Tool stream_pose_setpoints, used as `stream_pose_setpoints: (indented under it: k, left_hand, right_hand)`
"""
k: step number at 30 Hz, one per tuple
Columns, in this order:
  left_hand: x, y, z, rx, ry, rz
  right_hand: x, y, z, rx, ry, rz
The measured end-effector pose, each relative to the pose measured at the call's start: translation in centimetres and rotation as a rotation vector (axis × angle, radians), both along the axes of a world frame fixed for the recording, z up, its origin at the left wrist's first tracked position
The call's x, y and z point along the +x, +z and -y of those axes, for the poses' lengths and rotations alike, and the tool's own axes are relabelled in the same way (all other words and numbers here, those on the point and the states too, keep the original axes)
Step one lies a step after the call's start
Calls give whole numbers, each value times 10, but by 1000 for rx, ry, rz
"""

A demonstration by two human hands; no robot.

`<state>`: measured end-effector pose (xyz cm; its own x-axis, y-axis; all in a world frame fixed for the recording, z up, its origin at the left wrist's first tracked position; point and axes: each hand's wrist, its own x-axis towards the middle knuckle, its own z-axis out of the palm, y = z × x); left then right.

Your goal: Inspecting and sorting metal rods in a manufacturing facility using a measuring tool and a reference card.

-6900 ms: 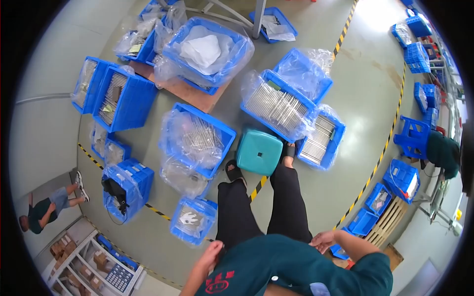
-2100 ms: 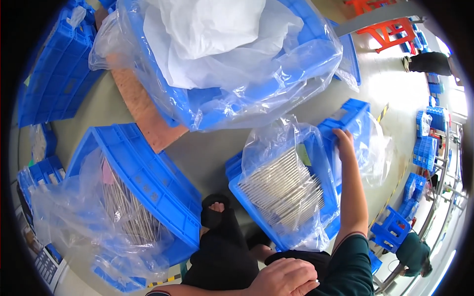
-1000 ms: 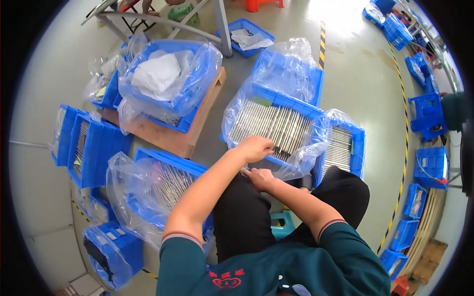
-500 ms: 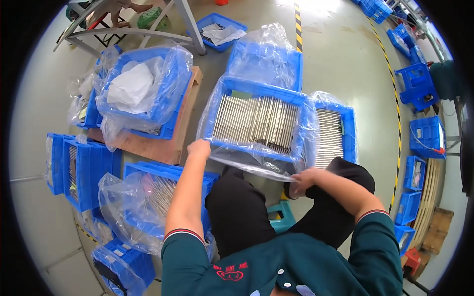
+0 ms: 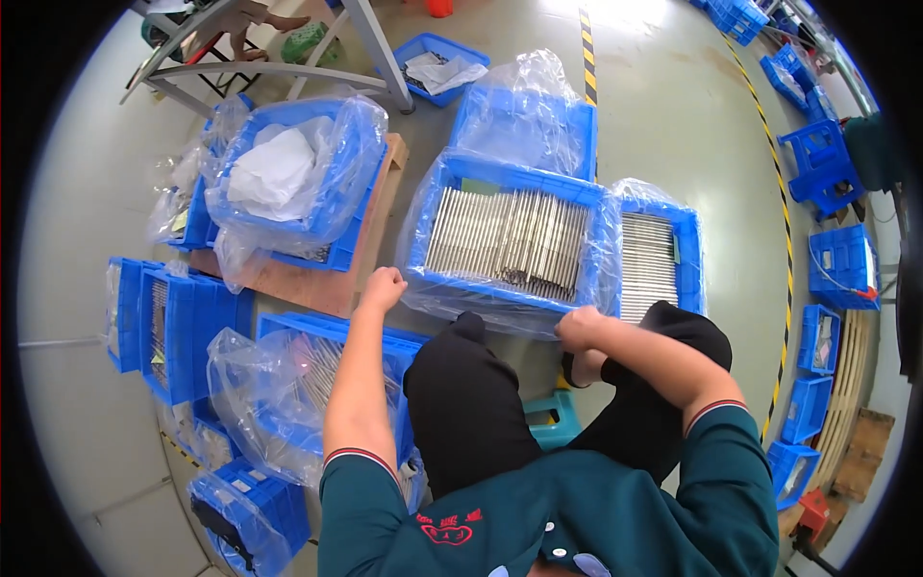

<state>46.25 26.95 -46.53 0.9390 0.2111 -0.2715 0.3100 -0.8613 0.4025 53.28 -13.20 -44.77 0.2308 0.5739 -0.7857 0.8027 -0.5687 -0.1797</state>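
I sit on a teal stool (image 5: 556, 419) with a blue plastic crate (image 5: 510, 183) on the floor in front of my knees. The crate is lined with a clear bag and packed with rows of thin metal rods (image 5: 510, 240). My left hand (image 5: 383, 287) is closed at the crate's near left corner, on the bag or rim. At the near right corner my right hand (image 5: 577, 327) grips the crate's edge the same way.
Blue crates ring me: one with metal rods (image 5: 654, 264) at right, a bagged one (image 5: 524, 120) behind, one with white plastic (image 5: 288, 178) on a wooden pallet (image 5: 317, 284), more at left (image 5: 288, 385). A metal frame (image 5: 279, 67) stands far left; stacked crates (image 5: 827, 260) line the right.
The crate of rods has come closer to my knees. Both hands have spread from its front middle to its near corners and keep hold there.
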Motion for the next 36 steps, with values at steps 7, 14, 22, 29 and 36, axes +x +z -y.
stream_pose_setpoints:
  k: [7,14,22,29,36]
  left_hand:
    - [43,173,112,-1015,220,292]
    - [37,220,191,-1638,286,323]
    - [66,186,172,-1864,519,433]
    - [66,181,152,-1496,587,429]
    - [51,69,85,-1013,1131,546]
  right_hand:
    - [88,120,33,338,-247,521]
    - [73,142,72,648,-668,287]
    - [73,155,41,679,-694,195]
    - [132,93,54,576,-696,282]
    - [225,36,-9,513,-708,413]
